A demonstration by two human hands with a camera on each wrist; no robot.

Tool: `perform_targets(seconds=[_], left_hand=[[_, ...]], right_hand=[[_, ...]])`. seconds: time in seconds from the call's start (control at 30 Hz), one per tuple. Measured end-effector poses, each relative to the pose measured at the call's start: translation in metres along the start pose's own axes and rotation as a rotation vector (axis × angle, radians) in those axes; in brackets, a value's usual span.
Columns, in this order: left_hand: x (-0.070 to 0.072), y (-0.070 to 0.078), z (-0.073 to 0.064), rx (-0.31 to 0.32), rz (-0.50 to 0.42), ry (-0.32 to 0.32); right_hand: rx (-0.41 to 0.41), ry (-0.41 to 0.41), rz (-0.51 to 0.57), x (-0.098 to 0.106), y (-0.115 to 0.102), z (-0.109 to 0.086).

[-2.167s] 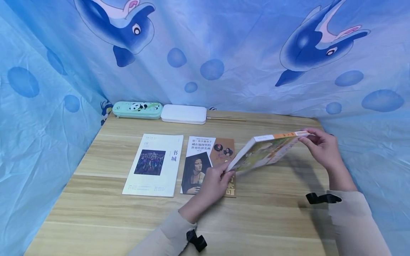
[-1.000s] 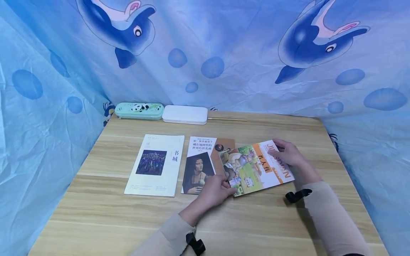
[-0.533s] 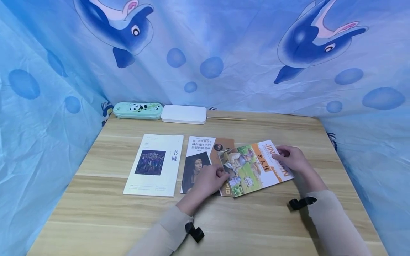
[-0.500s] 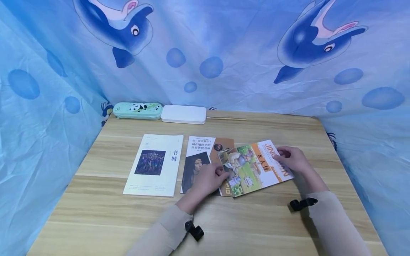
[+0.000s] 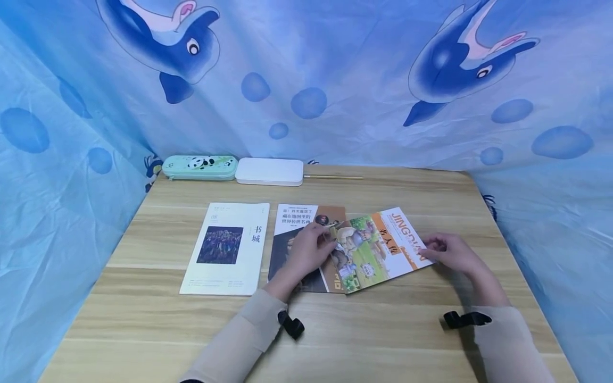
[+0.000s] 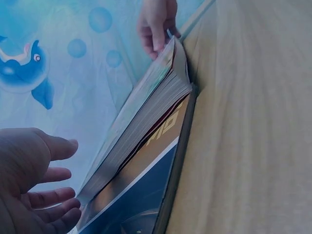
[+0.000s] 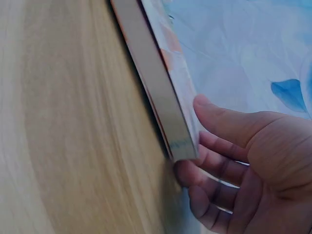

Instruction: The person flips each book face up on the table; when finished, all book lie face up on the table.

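Note:
A thick book with a green, orange and white cover point(image 5: 371, 247) lies slanted, its left end overlapping a brown and white book point(image 5: 328, 279) with a portrait. My right hand point(image 5: 450, 252) pinches its lower right corner; in the right wrist view the thumb point(image 7: 217, 117) is on the cover and the fingers curl below. The left hand point(image 5: 306, 250) is above the brown book, beside the thick book's left edge. Seen in the left wrist view, the fingers point(image 6: 51, 197) of that hand are spread loosely, and the thumb stays apart from the thick book's pages point(image 6: 136, 131).
To the left lies a white booklet point(image 5: 254, 266) with a dark picture. Along the back of the wooden table point(image 5: 364, 340) are a green panda pencil case point(image 5: 201, 169), a white flat case point(image 5: 270, 173) and a thin brush-like stick point(image 5: 333, 177). Blue dolphin-print cloth point(image 5: 354, 69) hangs behind.
The thick book was lowered from a raised tilt onto the brown book. My left hand slid up along its left edge, letting go. The right hand moved down to its lower right corner.

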State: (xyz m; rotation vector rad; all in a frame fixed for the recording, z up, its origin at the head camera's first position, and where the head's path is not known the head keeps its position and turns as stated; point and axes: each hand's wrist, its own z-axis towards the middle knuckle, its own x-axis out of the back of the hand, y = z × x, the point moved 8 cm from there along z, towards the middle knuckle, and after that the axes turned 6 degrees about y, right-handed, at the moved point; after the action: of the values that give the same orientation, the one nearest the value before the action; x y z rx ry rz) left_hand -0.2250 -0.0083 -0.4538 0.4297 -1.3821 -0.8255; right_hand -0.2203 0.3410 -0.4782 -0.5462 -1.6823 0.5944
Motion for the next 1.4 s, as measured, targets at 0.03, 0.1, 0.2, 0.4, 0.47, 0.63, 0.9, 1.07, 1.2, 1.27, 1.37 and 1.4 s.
perform_targets(seconds=[0.03,0.1,0.2,0.4,0.47,0.63,0.9,1.07,1.2,1.27,1.37,1.4], left_hand=[[-0.001,-0.001,0.002,0.002,0.006,-0.005],[-0.002,-0.002,0.005,0.009,0.01,-0.019],[-0.004,-0.001,0.01,-0.01,0.006,-0.023],[-0.01,0.0,0.017,-0.025,-0.029,-0.067],[-0.011,0.0,0.017,-0.019,-0.034,-0.086],[-0.013,-0.003,0.013,0.005,-0.036,-0.116],[-0.021,0.006,0.0,-0.055,-0.009,-0.197],[-0.023,0.008,-0.009,-0.056,-0.012,-0.241],[-0.024,0.013,-0.015,-0.098,-0.009,-0.275],[-0.025,0.014,-0.018,-0.109,0.003,-0.296],[-0.028,0.015,-0.023,-0.101,0.016,-0.326],[-0.029,0.016,-0.024,-0.095,0.019,-0.336]], right_hand=[[-0.004,-0.007,0.0,0.0,0.0,-0.002],[-0.026,-0.028,0.018,0.0,0.002,-0.004],[-0.109,-0.072,0.127,-0.005,0.007,-0.009],[-0.247,-0.113,0.327,-0.013,0.018,-0.013],[-0.252,-0.108,0.334,-0.014,0.019,-0.012],[-0.234,-0.076,0.305,-0.01,0.019,-0.008],[-0.225,-0.026,0.242,-0.002,0.02,0.002],[-0.208,0.003,0.231,0.001,0.021,0.009],[-0.198,0.043,0.214,0.003,0.021,0.013],[-0.198,0.07,0.2,0.003,0.021,0.015],[-0.211,0.108,0.171,0.004,0.02,0.017],[-0.217,0.12,0.156,0.004,0.02,0.018]])
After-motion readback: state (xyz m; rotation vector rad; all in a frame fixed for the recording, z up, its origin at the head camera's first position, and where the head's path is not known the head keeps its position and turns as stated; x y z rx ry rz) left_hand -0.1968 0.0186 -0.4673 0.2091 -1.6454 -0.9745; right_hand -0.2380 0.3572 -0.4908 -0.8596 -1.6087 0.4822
